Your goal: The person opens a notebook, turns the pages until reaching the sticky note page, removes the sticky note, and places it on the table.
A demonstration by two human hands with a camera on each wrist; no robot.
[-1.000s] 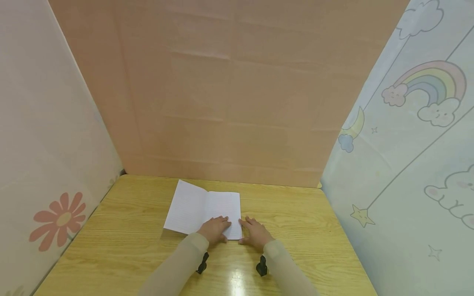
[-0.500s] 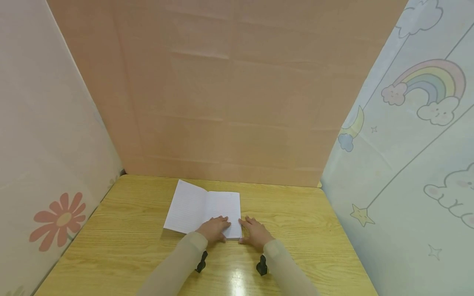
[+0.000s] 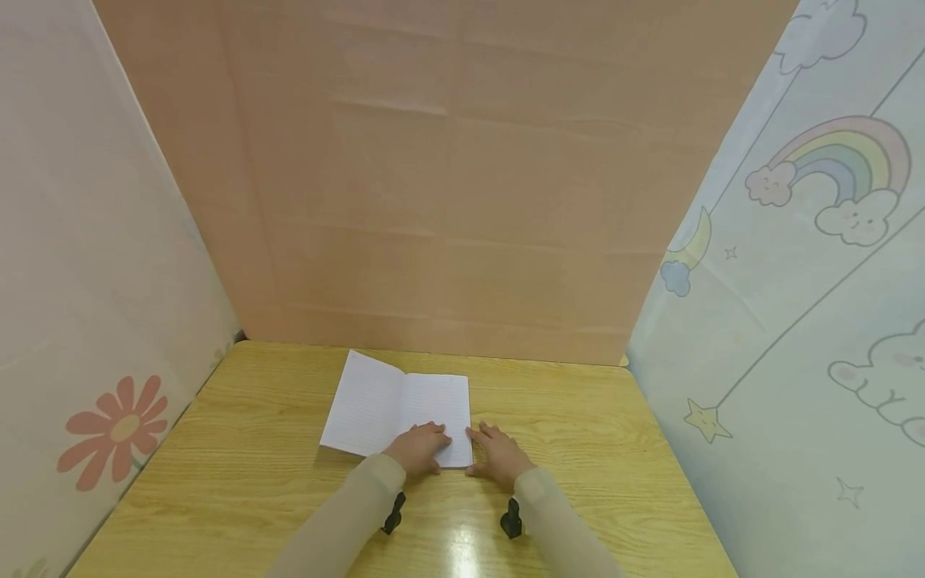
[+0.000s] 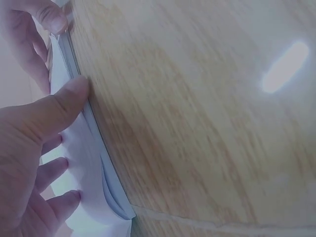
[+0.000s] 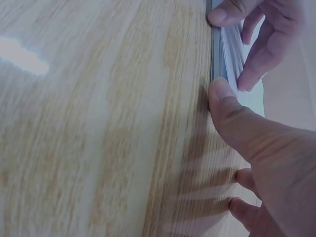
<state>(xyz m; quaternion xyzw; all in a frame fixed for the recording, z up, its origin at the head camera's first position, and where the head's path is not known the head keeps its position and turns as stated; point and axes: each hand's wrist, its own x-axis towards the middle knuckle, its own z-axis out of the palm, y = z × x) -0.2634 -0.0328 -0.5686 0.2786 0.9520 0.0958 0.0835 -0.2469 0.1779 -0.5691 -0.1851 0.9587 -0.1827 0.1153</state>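
Note:
A notebook (image 3: 433, 399) with ruled white pages lies spread on the wooden table (image 3: 578, 417), its left leaf (image 3: 361, 405) raised a little at the outer side. My left hand (image 3: 417, 449) rests on the right page, fingers spread, its thumb (image 4: 74, 94) against the near edge. Just beyond the right edge, my right hand (image 3: 500, 457) has its fingertips down near the table. Its thumb (image 5: 222, 91) touches the notebook's near right corner. Near the left thumb some pages (image 4: 111, 190) bow apart from the stack.
A tan sheet (image 3: 433, 201) hangs behind the table's back edge. White printed walls stand at both sides, with a flower (image 3: 123, 429) on the left and a rainbow (image 3: 853, 156) on the right. Light glares off the tabletop in front of the hands.

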